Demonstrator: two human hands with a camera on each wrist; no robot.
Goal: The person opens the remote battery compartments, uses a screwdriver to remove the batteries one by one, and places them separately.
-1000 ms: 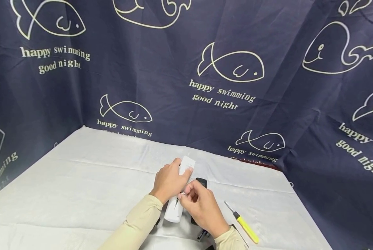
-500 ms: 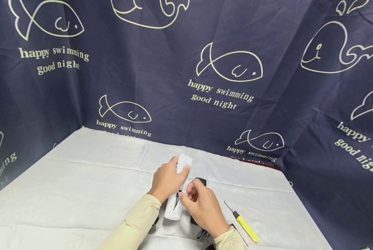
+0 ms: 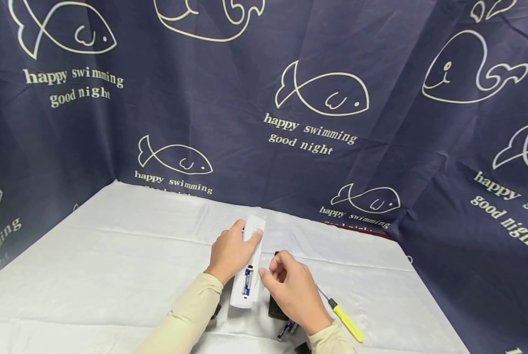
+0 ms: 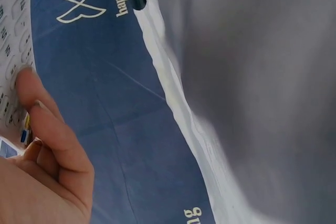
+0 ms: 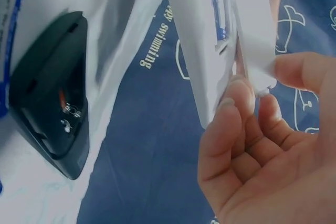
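Note:
My left hand (image 3: 230, 250) grips a white remote control (image 3: 241, 301) by its far end, back side up. Its battery compartment lies uncovered, with blue-and-silver batteries (image 3: 247, 282) inside. In the left wrist view the fingers of my left hand (image 4: 52, 177) curl at the button side of the remote (image 4: 11, 35). My right hand (image 3: 292, 292) is just right of the remote. In the right wrist view it pinches a white battery cover (image 5: 256, 40) between thumb and fingers, alongside the remote (image 5: 194, 40).
A black remote (image 5: 50, 98) with an open compartment and bare metal springs lies on the white cloth, partly behind my right hand. Loose batteries (image 3: 286, 330) are nearer to me. A yellow-handled screwdriver (image 3: 348, 322) lies to the right. Navy printed curtains (image 3: 228, 98) surround the table.
The battery cover has come away from the white remote, baring its batteries. My right hand has moved slightly right; my left hand and the remote have shifted a little left.

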